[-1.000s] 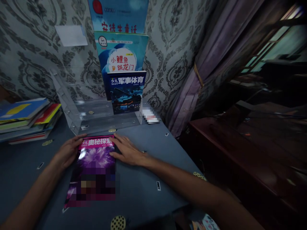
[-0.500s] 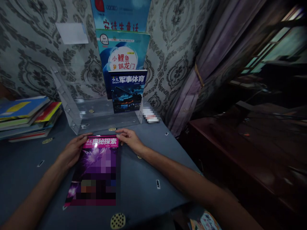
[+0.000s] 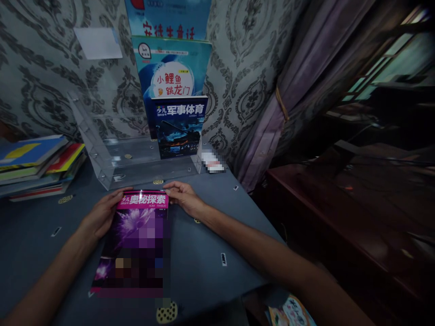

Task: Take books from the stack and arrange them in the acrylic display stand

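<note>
A purple book (image 3: pixel 134 226) with a pink title band lies in front of me, its lower part blurred by pixel blocks. My left hand (image 3: pixel 103 213) grips its upper left corner, fingers at the far edge. At the upper right corner, my right hand (image 3: pixel 185 198) pinches the book between thumb and fingers. Just beyond the book stands a clear acrylic display rack (image 3: pixel 98 158). On the rack's right side lean a dark blue book (image 3: pixel 180 131), a teal book (image 3: pixel 173 59) behind it, and a blue book (image 3: pixel 170 16) at the top.
A stack of books (image 3: pixel 34 158) sits at the left on the grey patterned tablecloth (image 3: pixel 200 290). Right of the rack lies a small pixelated white item (image 3: pixel 212 162). Another colourful book (image 3: pixel 290 310) shows at the bottom edge. A tied curtain (image 3: pixel 265 131) hangs beside dark red furniture (image 3: pixel 322 217).
Both hands keep their hold on the purple book, whose top edge appears slightly raised. The view has shifted a little, so the rack and its books sit slightly higher and further left.
</note>
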`<state>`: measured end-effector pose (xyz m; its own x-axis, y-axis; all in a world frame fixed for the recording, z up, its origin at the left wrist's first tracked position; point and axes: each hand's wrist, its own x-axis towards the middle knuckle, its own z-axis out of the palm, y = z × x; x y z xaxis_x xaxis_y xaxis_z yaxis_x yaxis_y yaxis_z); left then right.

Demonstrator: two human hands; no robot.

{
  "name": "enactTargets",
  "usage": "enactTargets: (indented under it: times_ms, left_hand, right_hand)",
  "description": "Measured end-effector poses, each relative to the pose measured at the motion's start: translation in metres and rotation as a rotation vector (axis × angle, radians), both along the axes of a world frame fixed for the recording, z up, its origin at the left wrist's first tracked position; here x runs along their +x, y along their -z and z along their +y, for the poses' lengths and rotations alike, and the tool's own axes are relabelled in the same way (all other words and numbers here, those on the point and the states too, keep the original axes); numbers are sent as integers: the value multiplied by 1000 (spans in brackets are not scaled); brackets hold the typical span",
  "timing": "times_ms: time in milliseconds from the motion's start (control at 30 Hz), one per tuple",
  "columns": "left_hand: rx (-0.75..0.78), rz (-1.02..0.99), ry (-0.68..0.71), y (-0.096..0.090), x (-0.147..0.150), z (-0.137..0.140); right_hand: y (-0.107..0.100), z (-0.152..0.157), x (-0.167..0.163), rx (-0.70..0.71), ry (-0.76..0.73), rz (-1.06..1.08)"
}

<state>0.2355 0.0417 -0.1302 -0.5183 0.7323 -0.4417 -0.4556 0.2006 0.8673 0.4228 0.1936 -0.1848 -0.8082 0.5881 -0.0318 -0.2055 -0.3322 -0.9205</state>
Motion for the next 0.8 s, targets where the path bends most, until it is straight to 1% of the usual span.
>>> enactTargets:
  times_ms: [200, 400, 500, 633, 733, 800]
  left_hand:
    - [21, -26, -46, -1, 2, 0]
    - [70, 5, -45, 5, -1, 0]
    - [86, 16, -66, 8, -1, 1]
    - [101, 29, -123, 10, -1, 2]
    - [112, 66, -130, 15, -3, 4]
    - [111, 138, -122, 21, -8, 5]
  right_hand:
    - [4, 0, -2, 19, -17, 6]
    - [0, -4, 0, -54, 1, -8]
    - [-8, -11, 2, -71, -81, -25]
    - [-14, -19, 5, -48, -232, -53]
    - [-12, -19, 5, -37, -255, -57]
    - [-8, -18, 4, -31, -248, -62]
